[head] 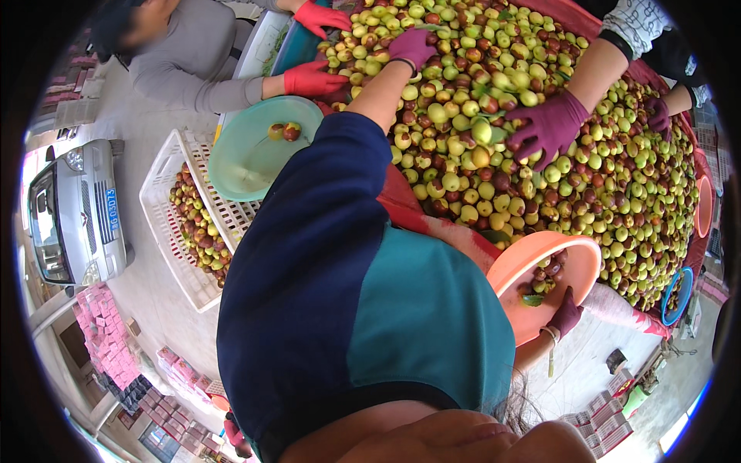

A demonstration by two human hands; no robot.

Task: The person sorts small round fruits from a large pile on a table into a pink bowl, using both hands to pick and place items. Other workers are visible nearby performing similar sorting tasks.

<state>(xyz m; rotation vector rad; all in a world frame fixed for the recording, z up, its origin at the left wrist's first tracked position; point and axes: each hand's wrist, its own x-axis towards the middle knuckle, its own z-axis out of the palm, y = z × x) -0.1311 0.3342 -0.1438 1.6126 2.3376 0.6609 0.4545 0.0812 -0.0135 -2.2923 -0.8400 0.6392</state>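
My left hand (pixel 412 46), in a purple glove with a dark band at the wrist, reaches onto the far left part of a large heap of green and reddish-brown jujubes (pixel 521 197). Its fingertips touch the fruit near a leaf; whether they grip a jujube is unclear. My right hand (pixel 566 315), also in a purple glove, holds the rim of a tilted orange plastic basin (pixel 506 312) at the heap's near edge. Several jujubes (pixel 547 272) and a green leaf (pixel 532 300) lie in the basin. Red cloth (pixel 425 217) borders the heap.
A co-worker's red gloves (pixel 312 78) touch the heap at left; another's purple gloves (pixel 550 127) work across it. A green basin (pixel 265 150) with two jujubes rests beside white plastic crates (pixel 168 254). A blue basin (pixel 677 295) stands right. A car (pixel 78 214) and stacked cartons are farther off.
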